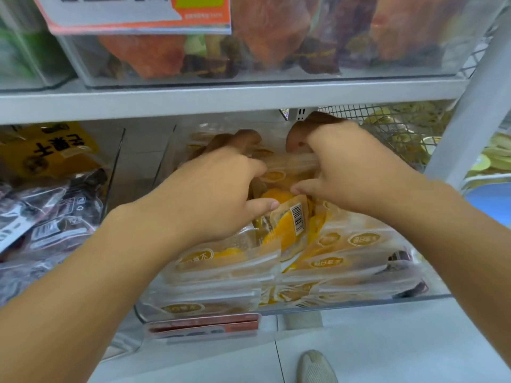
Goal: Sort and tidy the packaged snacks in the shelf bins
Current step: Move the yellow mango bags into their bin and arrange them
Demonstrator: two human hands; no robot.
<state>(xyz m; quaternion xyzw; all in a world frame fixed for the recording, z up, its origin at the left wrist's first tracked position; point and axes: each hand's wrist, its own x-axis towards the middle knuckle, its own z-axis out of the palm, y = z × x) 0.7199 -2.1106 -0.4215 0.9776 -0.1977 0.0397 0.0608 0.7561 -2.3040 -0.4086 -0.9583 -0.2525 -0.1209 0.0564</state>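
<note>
A: Hands first. Both are inside the clear bin [431,295] on the lower shelf. Left hand [213,189] has fingers curled down into the yellow snack packets [336,244], thumb pressed on the barcode packet [291,222] standing on edge mid-bin

B: Right hand?

A: Right hand [351,172] is further back in the bin, fingers curled round a clear pouch [290,161] and pinching it, thumb touching the barcode packet's top edge

B: Where's the rest of the stock?

A: Yellow packets lie flat and overlapped across the bin's front half, labels up. Rear of bin is blurred, can't tell what's there

B: Around the bin?

A: Left of it, a second clear bin with dark packets [52,214] and a yellow bag [52,150]. Right of it, wire mesh [387,117] with pale green slices [495,158] behind. Above it, shelf edge [221,102] and upper bin with orange-brown packs [276,37]. Below its front, a red price tag [204,326]. A shoe [316,367] on the floor beneath
</note>
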